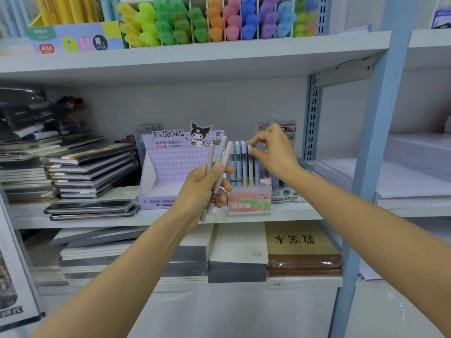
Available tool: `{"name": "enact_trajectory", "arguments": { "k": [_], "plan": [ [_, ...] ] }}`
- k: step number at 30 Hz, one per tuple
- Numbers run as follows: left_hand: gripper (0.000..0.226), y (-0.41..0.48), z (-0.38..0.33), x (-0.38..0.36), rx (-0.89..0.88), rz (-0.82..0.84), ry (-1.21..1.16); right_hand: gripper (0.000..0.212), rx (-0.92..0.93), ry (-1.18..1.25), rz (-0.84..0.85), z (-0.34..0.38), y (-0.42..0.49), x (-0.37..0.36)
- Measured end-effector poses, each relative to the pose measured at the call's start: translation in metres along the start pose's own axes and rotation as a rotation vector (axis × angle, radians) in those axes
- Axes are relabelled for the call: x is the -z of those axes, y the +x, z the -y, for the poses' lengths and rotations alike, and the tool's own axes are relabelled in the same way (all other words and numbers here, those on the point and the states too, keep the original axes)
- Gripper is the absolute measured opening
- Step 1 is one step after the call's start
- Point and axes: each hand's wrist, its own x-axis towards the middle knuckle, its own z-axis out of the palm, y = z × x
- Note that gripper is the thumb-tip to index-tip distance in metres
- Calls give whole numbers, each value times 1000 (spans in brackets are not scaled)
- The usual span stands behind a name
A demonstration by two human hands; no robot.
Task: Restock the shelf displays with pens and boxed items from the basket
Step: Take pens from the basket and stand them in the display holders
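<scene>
Mid-restock: we're slotting pens into the fruit soda display, one at a time.

Our right hand [273, 152] has thumb and fingertips pinched on the mint-green cap of a pastel pen [250, 164] that stands upright in the clear plastic display box with the pink-green label [249, 200], near the front edge of the middle white shelf [292, 212]. Our left hand [202, 189] is closed around three slim grey and beige pens [214, 176], held just left of the box and in front of the empty lilac Kuromi cardboard display [170, 167]. The basket isn't in view. Looks like the next move is to seat this pen fully, let go, then pull one from the left-hand bunch and find a free slot without knocking its neighbours.
</scene>
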Motion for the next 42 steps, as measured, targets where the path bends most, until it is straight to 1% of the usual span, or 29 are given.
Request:
{"name": "enact_trajectory", "arguments": {
  "k": [2,3,5,6,8,9,10,11,12,14,16,17,18,19,22,24,25,28,32,33,34,37,38,40,42],
  "plan": [
    [31,-2,0,1,-9,9,14,19,-24,-7,22,1,-2,3],
    [32,-2,0,1,-13,16,27,24,-19,34,14,3,-3,5],
    [34,-3,-1,0,-18,34,56,31,1,235,20,13,-8,12],
    [34,-4,-1,-1,-19,42,68,31,-4,372,78,19,-10,16],
    [34,-4,-2,-4,-26,51,81,31,-60,584,276,30,-17,22],
    [33,-5,-3,-6,-31,49,82,30,-77,629,364,35,-19,24],
    [32,-6,-4,-8,-31,42,78,29,-78,656,414,38,-21,26],
    [31,-7,-6,-9,-26,32,68,25,-73,685,425,40,-22,28],
    [30,-7,-7,-9,-14,14,53,20,-73,725,409,41,-22,30],
    [25,-7,-10,-5,35,-53,9,12,-108,837,322,40,-21,36],
    [21,-8,-12,4,86,-128,-81,12,-162,949,211,36,-20,43],
    [19,-8,-13,8,95,-161,-134,13,-180,986,181,33,-20,46],
    [19,-8,-15,12,92,-196,-175,14,-190,1005,186,30,-20,48],
    [18,-9,-16,15,81,-233,-200,16,-194,1011,225,28,-21,50],
    [12,-9,-19,18,28,-333,-271,17,-197,970,442,22,-30,53],
    [10,-10,-22,17,-11,-367,-338,20,-167,911,572,21,-37,51],
    [12,-10,-23,16,-24,-365,-355,21,-141,884,608,22,-40,49],
    [15,-13,-25,7,-42,-328,-342,15,-86,847,636,27,-46,43],
    [14,-15,-27,0,-68,-302,-275,13,-81,839,721,32,-49,43],
    [13,-16,-27,-1,-72,-294,-248,12,-75,815,723,33,-48,44],
    [12,-15,-27,-1,-77,-284,-215,12,-59,783,686,34,-47,44],
    [6,-14,-27,-7,-89,-228,-100,20,-25,743,444,40,-39,46],
    [5,-13,-27,-11,-93,-201,-70,23,-13,743,392,43,-36,47],
    [5,-11,-27,-19,-98,-158,-29,25,24,715,370,46,-32,50],
    [7,-8,-27,-25,-90,-140,-16,19,32,694,370,46,-29,52]
  ]
}}
